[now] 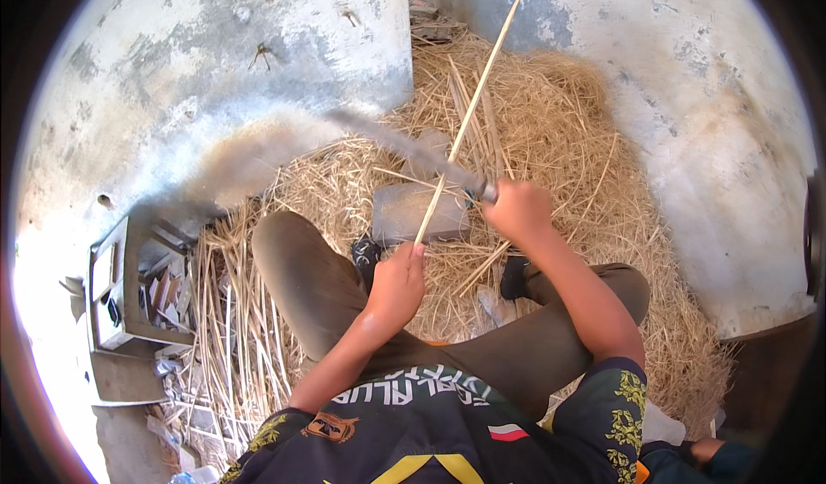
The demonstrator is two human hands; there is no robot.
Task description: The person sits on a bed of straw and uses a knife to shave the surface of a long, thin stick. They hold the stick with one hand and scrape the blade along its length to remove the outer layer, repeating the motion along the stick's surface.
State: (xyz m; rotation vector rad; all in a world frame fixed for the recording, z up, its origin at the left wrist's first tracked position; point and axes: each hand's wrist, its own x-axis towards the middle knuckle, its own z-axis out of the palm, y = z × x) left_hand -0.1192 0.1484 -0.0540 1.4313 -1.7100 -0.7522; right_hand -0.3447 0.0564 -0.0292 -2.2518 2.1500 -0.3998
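My left hand [397, 286] is closed around the lower end of a long pale bamboo strip [482, 88], which slants up and away to the right. In my right hand [519, 211] is the handle of a machete, fingers wrapped round it. The long machete blade [391, 142] is smeared by motion and points to the far left, crossing the strip. Whether blade and strip touch I cannot tell. Below the crossing, between my bent legs, a wooden block [419, 213] lies on the shavings.
Pale shavings [564, 97] cover the floor ahead and to the right. Several split strips [228, 329] lie at my left, beside an open box-like wooden cabinet [133, 290] holding scraps. Worn walls [318, 45] rise close in front. Part of another person [705, 451] shows at lower right.
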